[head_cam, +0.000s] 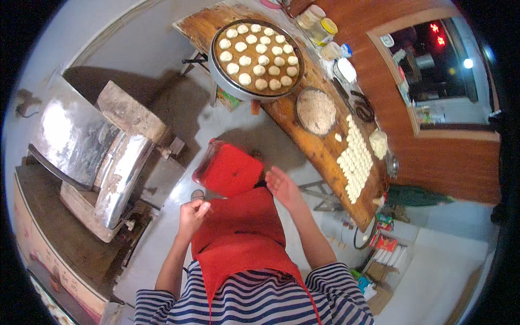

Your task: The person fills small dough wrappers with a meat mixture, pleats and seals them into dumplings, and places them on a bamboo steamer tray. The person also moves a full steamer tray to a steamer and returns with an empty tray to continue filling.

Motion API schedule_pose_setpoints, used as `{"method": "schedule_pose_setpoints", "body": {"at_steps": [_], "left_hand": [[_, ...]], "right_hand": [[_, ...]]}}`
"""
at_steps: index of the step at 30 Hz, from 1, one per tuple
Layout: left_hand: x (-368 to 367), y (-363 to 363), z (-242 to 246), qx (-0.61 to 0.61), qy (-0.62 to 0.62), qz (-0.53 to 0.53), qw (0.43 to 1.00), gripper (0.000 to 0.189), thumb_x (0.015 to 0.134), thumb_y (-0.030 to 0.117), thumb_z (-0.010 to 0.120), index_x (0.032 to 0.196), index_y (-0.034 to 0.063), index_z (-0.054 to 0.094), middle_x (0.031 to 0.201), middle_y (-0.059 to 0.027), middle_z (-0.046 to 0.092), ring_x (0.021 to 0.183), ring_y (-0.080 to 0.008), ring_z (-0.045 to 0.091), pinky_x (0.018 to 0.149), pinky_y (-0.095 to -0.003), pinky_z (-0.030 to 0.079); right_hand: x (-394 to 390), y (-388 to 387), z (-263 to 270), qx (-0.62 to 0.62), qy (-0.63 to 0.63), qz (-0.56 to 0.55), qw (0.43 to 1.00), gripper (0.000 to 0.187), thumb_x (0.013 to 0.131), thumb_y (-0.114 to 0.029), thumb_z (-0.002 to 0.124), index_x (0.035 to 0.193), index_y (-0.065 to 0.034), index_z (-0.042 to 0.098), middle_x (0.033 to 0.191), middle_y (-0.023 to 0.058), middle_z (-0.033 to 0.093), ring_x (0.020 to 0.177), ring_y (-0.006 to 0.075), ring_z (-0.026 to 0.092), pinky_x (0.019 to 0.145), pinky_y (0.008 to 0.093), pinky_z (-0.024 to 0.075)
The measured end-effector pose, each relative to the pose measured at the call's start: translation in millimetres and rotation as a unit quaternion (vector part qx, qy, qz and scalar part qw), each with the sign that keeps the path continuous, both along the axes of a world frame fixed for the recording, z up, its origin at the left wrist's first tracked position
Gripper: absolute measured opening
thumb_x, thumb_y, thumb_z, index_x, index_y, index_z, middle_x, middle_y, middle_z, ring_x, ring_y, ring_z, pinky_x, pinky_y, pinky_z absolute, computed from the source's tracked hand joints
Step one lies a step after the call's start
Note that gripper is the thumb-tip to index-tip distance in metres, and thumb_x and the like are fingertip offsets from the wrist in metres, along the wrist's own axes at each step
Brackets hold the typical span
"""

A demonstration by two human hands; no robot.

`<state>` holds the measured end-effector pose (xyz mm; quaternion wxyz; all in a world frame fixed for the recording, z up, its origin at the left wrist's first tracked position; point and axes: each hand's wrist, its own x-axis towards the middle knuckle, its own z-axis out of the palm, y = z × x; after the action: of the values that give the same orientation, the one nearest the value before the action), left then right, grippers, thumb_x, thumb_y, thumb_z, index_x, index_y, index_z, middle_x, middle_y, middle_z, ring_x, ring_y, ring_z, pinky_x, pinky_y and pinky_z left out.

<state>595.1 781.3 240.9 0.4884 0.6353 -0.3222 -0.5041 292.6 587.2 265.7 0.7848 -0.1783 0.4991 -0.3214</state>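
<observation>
My left hand [193, 217] is curled into a fist at the left edge of my red apron [241, 227], with nothing visible in it. To the right, my right hand [282, 187] has its fingers extended and holds nothing. A red object with a shiny rim [229, 168], whose kind I cannot tell, lies beyond the apron. On the wooden worktable [292, 130], a large round pan [229, 85] holds several spaced dough balls [261, 48]. Nearer on the tabletop are a round container of flour-like powder [317, 111] and a dense patch of small dough pieces [355, 162].
A metal machine with a curved shiny cover [77, 130] stands at the left. Jars [323, 31], a white container [345, 70], dark scissors [362, 106] and a bag [378, 144] line the table's far edge by the wall. Boxes [384, 260] stand at the lower right.
</observation>
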Motion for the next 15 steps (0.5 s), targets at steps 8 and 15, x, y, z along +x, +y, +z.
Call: {"method": "schedule_pose_setpoints", "body": {"at_steps": [8,15], "left_hand": [[-89,-157,-4,0.064,-0.030,0.131,0.989,0.019,0.093,0.017,0.073,0.101,0.0005,0.070,0.087,-0.0054,0.071,0.079,-0.0121,0.065,0.075,-0.0292,0.053],[-170,-286,-41,0.166,-0.014,0.194,0.967,0.055,0.092,0.022,0.076,0.138,0.0011,0.054,0.131,-0.0154,0.061,0.112,-0.0233,0.062,0.093,-0.0369,0.053]], "right_hand": [[59,-399,33,-0.289,0.180,0.188,0.921,0.030,0.103,-0.029,0.056,0.125,-0.0095,0.065,0.103,0.0043,0.068,0.092,0.0156,0.063,0.079,0.0288,0.0513],[169,-681,4,-0.606,0.471,0.209,0.606,0.041,0.095,-0.037,0.062,0.119,-0.0031,0.066,0.110,0.0183,0.072,0.104,0.0352,0.067,0.093,0.0431,0.0504]]}}
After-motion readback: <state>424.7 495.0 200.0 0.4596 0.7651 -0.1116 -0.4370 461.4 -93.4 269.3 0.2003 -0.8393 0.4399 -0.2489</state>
